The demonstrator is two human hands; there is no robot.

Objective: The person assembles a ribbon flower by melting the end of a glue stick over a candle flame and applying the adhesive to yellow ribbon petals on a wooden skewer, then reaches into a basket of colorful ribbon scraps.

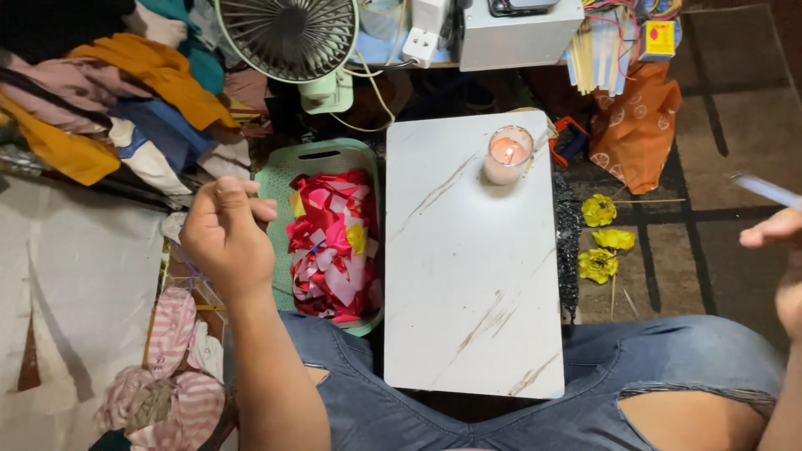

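The left hand (224,238) hangs loosely curled over a green basket (288,171) of pink and red ribbon pieces (332,246); a lit candle (508,155) stands on the white table (472,284), right hand (781,250) at the edge

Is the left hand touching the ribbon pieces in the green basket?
Apart. The head view shows the left hand raised beside the green basket, left of the ribbon pieces, with bare basket rim showing between them.
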